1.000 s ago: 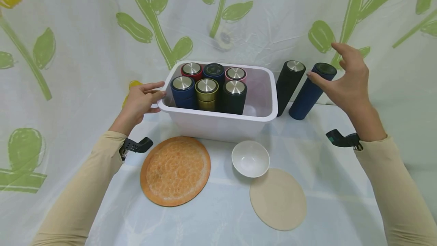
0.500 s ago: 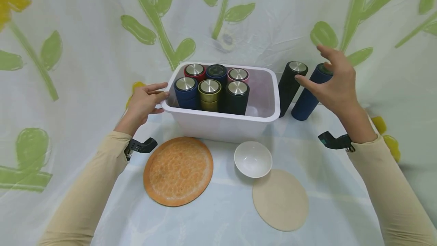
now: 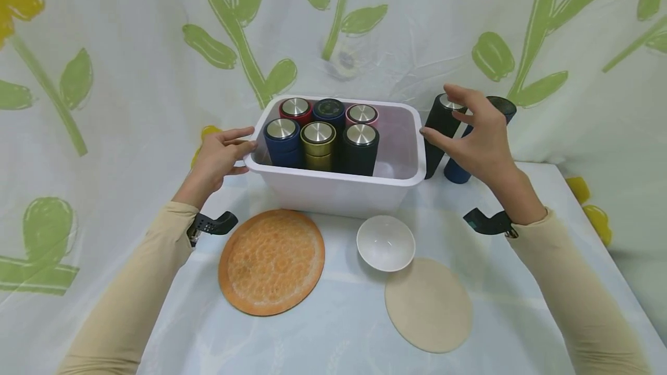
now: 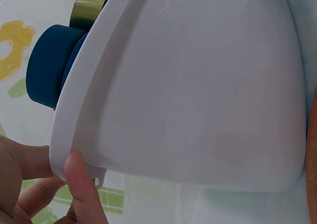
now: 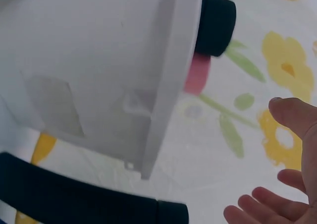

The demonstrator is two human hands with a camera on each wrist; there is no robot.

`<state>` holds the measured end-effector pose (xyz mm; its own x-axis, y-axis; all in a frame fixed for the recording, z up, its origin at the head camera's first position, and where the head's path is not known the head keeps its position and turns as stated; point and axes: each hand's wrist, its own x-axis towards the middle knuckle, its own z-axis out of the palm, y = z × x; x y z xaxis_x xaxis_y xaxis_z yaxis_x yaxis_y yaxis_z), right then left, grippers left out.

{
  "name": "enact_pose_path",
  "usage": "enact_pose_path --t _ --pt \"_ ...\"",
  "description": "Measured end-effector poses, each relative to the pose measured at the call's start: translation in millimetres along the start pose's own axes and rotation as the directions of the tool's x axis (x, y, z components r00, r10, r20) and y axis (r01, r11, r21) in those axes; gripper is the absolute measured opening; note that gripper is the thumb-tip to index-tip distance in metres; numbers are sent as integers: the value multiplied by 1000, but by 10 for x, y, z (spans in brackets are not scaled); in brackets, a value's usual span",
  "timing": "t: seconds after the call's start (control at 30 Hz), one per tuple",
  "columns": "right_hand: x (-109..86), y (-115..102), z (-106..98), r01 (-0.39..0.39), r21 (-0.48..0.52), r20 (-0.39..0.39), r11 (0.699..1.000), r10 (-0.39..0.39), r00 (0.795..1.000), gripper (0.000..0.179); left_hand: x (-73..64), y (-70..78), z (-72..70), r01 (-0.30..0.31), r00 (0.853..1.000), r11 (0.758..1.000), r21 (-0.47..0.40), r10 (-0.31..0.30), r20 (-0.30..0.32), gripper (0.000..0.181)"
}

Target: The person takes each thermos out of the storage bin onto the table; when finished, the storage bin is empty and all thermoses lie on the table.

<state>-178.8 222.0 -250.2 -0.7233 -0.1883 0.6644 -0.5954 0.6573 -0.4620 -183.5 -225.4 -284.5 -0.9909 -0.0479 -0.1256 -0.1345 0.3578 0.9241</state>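
In the head view, a white plastic bin (image 3: 333, 192) holds several thermos bottles with round lids, including a blue bottle (image 3: 283, 152), a gold bottle (image 3: 318, 152) and a dark bottle (image 3: 361, 155). My left hand (image 3: 213, 158) pinches the bin's left rim; in the left wrist view its thumb (image 4: 83, 184) presses the outside of that rim. Thumb and fingers spread apart, my right hand (image 3: 479, 138) hovers before a tall black thermos bottle (image 3: 444, 117) and partly covers a navy one (image 3: 457, 172). Nothing is in the right hand. Both tall bottles lean outside the bin's right end.
Before the bin lie a round orange-brown mat (image 3: 271, 262) and a beige disc (image 3: 429, 311). A white bowl (image 3: 385, 243) stands close to the bin, overlapping the disc's edge in this view. Behind everything hangs a flower-patterned cloth (image 3: 411, 45).
My right hand has moved left and slightly down, from the navy bottle to the black one. My left hand stays at the bin rim. The bottles stay put.
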Motion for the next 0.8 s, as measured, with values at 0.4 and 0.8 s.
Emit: enact_pose_path --t 0.4,0.8 --pt "-96 -188 317 45 150 74 988 -57 996 69 -9 7 -34 -11 1000 1000 -1 11 -1 51" --pt "-158 -342 547 -33 264 177 964 -15 984 67 -8 -11 -6 -11 1000 1000 0 11 -3 50"
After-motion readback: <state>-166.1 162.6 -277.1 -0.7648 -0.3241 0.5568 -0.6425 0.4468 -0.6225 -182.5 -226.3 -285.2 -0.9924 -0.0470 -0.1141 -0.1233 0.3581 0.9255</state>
